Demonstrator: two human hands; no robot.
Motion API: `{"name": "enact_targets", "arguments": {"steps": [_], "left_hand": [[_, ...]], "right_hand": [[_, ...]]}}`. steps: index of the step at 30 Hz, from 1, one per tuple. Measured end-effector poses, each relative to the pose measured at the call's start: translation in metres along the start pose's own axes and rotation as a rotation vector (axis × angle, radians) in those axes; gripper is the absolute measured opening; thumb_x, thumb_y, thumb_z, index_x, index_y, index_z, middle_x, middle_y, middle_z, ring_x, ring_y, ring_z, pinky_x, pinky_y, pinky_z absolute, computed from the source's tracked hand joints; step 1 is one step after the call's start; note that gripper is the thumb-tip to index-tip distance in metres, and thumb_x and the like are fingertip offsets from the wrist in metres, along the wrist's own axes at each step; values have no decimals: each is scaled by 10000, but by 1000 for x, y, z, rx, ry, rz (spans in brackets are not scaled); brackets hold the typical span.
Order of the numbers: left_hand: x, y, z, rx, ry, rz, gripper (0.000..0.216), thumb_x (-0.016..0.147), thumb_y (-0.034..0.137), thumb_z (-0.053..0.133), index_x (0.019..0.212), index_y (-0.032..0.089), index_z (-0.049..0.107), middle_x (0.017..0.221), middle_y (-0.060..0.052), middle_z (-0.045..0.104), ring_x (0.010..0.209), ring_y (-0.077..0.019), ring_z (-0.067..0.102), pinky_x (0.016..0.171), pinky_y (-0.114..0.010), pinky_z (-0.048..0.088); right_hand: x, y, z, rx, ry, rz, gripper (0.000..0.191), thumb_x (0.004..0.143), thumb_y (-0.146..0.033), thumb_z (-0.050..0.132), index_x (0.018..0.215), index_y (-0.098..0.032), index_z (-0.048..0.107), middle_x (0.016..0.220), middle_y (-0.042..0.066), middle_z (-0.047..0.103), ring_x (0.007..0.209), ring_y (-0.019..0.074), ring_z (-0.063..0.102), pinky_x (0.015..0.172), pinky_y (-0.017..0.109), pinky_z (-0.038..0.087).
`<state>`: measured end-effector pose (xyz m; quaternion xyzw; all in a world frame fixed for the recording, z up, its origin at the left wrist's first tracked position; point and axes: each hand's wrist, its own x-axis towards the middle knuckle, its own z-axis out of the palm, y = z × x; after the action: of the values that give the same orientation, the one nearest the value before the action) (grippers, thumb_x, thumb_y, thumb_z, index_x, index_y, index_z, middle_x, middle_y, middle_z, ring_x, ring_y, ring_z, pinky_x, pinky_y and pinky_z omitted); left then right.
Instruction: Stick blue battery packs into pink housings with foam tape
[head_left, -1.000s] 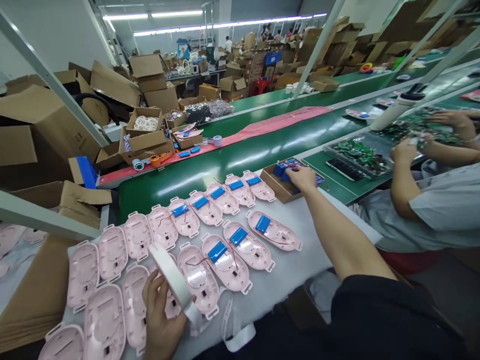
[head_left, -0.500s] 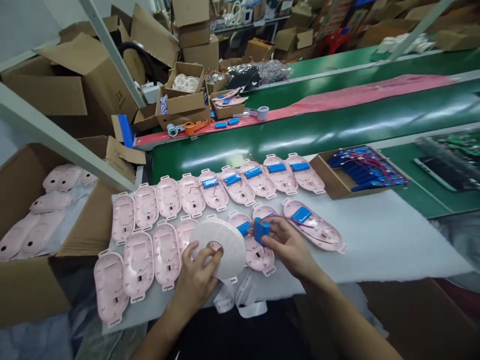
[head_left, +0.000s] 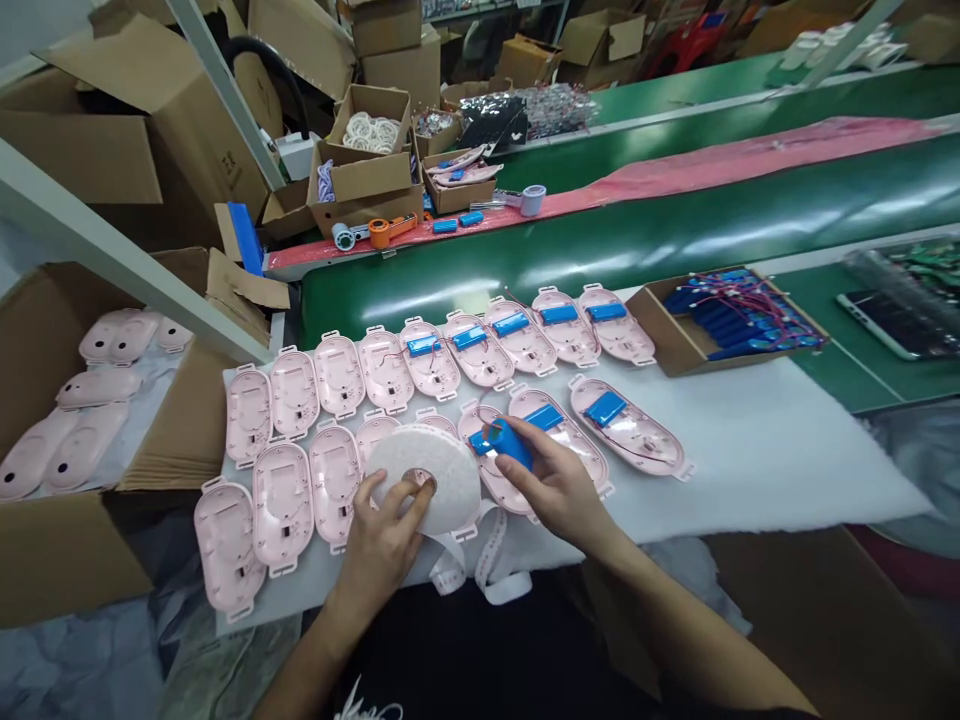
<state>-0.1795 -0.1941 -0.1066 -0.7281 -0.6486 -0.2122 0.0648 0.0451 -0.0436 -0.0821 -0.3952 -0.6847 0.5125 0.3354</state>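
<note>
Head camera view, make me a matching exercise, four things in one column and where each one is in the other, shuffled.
1 white tape roll
2 blue battery
3 box of blue batteries
4 phone

A in the right hand
B on the green bench
C held by the left hand
D right of the back row of pink shells

Pairs: 1-C, 2-A, 3-D, 4-B

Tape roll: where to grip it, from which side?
Probably pinch between the core hole and the near rim, coming from the near side, as the left hand does: the roll is a wide flat disc lying over the shells.
</note>
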Motion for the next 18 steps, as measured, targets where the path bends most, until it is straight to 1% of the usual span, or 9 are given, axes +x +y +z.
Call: {"name": "enact_targets", "arguments": {"steps": [2, 4, 7, 9, 11, 13, 15, 17, 18], "left_hand": [[-1, -1, 0, 5, 1, 13, 542, 887, 49, 669, 1399, 224, 654, 1244, -71, 733, 1230, -292, 582, 1181, -493, 395], [0, -3, -2, 21, 6, 31, 514, 925, 52, 627, 1410, 222, 649, 1246, -73, 738, 1211, -263, 614, 1191, -482, 387], [3, -7, -7, 53, -10, 63, 493, 950, 43, 588, 1405, 222, 650, 1248, -66, 743, 1208, -239, 635, 1187, -470, 396], [4, -7, -7, 62, -23, 72, 461, 958, 59, 598, 1391, 208, 653, 1242, -62, 749, 1189, -230, 646, 1165, -469, 410], [1, -3, -6, 65, -3, 65, 417, 968, 86, 608, 1374, 172, 650, 1231, -70, 755, 1130, -220, 662, 1126, -478, 425], [-8, 6, -5, 56, 26, 50, 384, 974, 133, 628, 1358, 150, 651, 1233, -88, 756, 1057, -218, 664, 1057, -473, 456], [-20, 13, -8, 12, 37, 66, 388, 949, 158, 681, 1335, 194, 674, 1215, -70, 761, 994, -213, 644, 982, -430, 489], [-35, 13, -19, -55, 56, 88, 394, 905, 160, 740, 1287, 249, 704, 1156, -35, 768, 964, -205, 617, 949, -383, 499], [-43, 10, -26, -78, 87, 72, 380, 883, 158, 763, 1247, 257, 716, 1114, -30, 767, 974, -208, 606, 952, -374, 498]], "right_hand": [[4, -7, -2, -96, -71, -17, 502, 951, -528, 719, 1385, -279, 679, 1286, 101, 744, 1183, 367, 698, 1017, 540, 582], [10, -12, -6, -112, -199, 27, 500, 964, -529, 697, 1397, -279, 691, 1198, 88, 779, 1123, 362, 728, 992, 549, 599], [14, -10, -5, 43, -404, 160, 559, 916, -521, 762, 1415, -282, 685, 1207, 73, 779, 1187, 360, 715, 1067, 576, 571], [8, -2, 5, 204, -420, 261, 643, 828, -515, 859, 1401, -278, 689, 1300, 86, 750, 1259, 367, 683, 1116, 589, 540], [-2, 7, 20, 355, -279, 308, 681, 787, -530, 895, 1384, -276, 687, 1348, 108, 728, 1278, 371, 673, 1122, 600, 534], [-6, 9, 29, 438, -110, 269, 632, 820, -574, 857, 1349, -269, 695, 1310, 129, 741, 1252, 376, 687, 1079, 602, 569], [7, 2, 27, 428, 34, 136, 543, 912, -632, 736, 1329, -287, 695, 1269, 124, 749, 1253, 363, 686, 1042, 580, 602], [35, -10, 17, 359, 167, -48, 482, 992, -645, 604, 1352, -332, 669, 1297, 94, 725, 1331, 331, 637, 1077, 551, 591], [50, -15, 13, 324, 216, -122, 458, 1007, -624, 589, 1372, -355, 651, 1328, 74, 705, 1372, 312, 605, 1108, 535, 574]]}}
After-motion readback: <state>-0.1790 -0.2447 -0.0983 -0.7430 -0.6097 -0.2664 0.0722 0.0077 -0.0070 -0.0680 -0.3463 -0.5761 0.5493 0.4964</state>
